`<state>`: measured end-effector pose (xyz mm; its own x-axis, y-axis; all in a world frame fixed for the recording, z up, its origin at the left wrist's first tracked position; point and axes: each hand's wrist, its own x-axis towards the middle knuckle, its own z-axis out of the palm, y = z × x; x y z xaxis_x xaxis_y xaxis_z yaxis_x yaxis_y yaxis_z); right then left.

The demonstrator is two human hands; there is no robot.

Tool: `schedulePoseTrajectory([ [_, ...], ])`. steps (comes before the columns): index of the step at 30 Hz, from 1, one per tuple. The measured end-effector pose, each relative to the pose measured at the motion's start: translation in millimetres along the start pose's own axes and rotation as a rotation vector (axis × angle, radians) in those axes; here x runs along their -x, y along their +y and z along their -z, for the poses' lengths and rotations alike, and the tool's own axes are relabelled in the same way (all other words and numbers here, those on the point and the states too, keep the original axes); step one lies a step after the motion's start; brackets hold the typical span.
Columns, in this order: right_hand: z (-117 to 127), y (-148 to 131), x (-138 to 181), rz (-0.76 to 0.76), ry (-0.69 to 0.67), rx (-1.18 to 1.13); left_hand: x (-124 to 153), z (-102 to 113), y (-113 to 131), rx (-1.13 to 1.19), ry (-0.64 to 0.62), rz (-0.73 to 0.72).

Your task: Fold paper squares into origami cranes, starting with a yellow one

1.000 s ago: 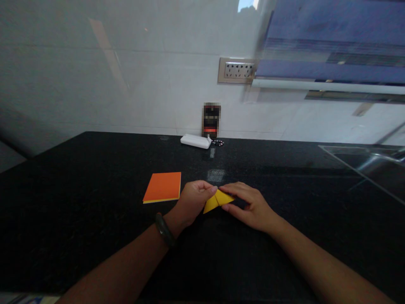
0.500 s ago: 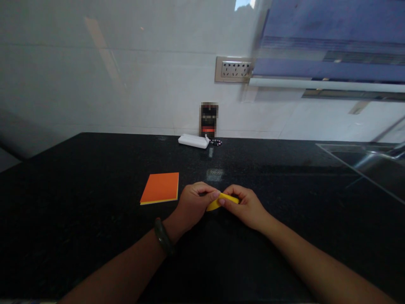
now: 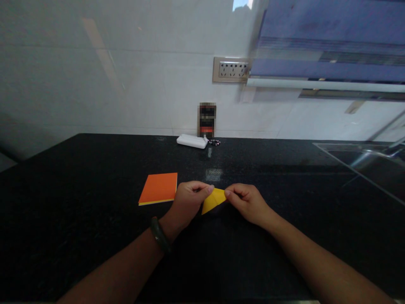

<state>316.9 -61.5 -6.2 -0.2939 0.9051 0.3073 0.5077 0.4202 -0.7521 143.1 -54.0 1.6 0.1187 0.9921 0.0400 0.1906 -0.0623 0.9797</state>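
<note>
A folded piece of yellow paper (image 3: 214,200), roughly triangular with a crease showing, is held up between both hands just above the black counter. My left hand (image 3: 191,197) pinches its upper left edge between thumb and fingers and hides part of that side. At the right corner, the thumb and forefinger of my right hand (image 3: 248,202) are closed on the paper. To the left of my left hand, a stack of square paper (image 3: 159,187) lies flat, orange on top with a yellow edge showing beneath.
A white oblong device (image 3: 191,141) with a beaded strap (image 3: 214,142) lies by the wall, beside a blurred upright object (image 3: 207,120). A sink (image 3: 373,158) is set into the counter (image 3: 104,169) at right. A socket panel (image 3: 232,69) is on the wall.
My hands have moved apart, my right fingers now at the paper's right corner. More of the yellow paper shows, flatter and triangular, where before it looked narrow and rolled over.
</note>
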Motion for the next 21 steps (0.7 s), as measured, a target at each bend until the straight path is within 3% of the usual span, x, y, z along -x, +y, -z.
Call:
schedulePoseTrajectory([
  [5,0.4,5.8,-1.0,-0.166,0.041,-0.157,-0.7,-1.1,0.3,0.127,0.028,0.108],
  [12,-5.3,6.9,-1.7,-0.303,0.131,-0.483,-2.3,-3.7,-4.4,0.258,-0.153,0.228],
  [21,-14.1,2.2,-0.1,-0.428,-0.020,-0.689,-4.5,-3.7,-10.6,0.270,-0.125,0.199],
])
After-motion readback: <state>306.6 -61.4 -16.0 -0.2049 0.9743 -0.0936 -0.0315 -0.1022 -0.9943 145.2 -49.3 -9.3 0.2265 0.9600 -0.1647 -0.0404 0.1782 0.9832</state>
